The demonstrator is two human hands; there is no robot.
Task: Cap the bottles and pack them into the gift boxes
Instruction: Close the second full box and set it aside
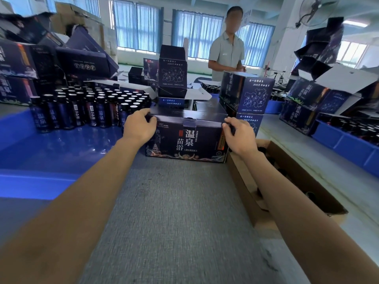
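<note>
We see gift box (pixel 185 140) on mat (pixel 174 212), bottles (pixel 82 107) to its left, carton (pixel 244 187) at right, stacked boxes (pixel 248 93) behind it.

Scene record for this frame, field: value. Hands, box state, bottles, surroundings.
left hand: grips the top left corner of the gift box
right hand: grips the top right corner of the same box
gift box: closed, front tab tucked in, upright on the grey mat
bottles: dark, standing in rows on the blue tray, left of the box
cardboard carton: open, right of the mat; dark contents, unclear
stacked boxes: behind, to the right
person: stands across the table
</note>
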